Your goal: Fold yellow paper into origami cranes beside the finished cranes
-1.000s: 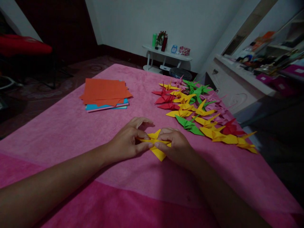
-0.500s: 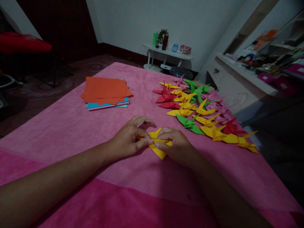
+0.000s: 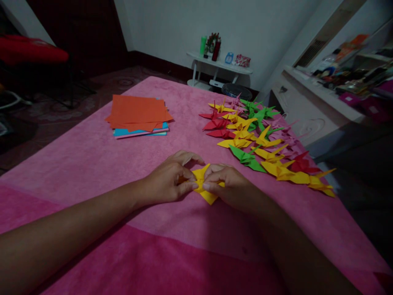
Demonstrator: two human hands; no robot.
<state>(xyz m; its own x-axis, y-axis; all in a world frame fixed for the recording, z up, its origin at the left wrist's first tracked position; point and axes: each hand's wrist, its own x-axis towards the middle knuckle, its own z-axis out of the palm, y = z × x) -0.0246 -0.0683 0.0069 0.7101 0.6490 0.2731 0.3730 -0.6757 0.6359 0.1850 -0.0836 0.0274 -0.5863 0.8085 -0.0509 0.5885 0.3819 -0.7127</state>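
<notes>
A partly folded sheet of yellow origami paper (image 3: 210,198) lies on the pink cloth, one corner pointing toward me. My left hand (image 3: 173,176) pinches its left side between thumb and index finger. On the right side, my right hand (image 3: 229,184) grips the paper with thumb and curled fingers. Both thumbs rest close together near the middle of the sheet, and the fingers cover part of its folds. Just beyond my right hand sits a green paper crane (image 3: 247,159), beside several yellow paper cranes (image 3: 278,170).
A stack of orange sheets (image 3: 138,110) over blue and pink paper lies at the left. Red cranes (image 3: 216,124) and pink cranes stand among others on the right. A pink cloth (image 3: 92,164) covers the surface. Behind are a white side table (image 3: 221,63) and a cluttered dresser (image 3: 322,98).
Both thumbs have shifted slightly on the yellow paper, and the raised fold between them now looks flatter. The whole view has tilted a little.
</notes>
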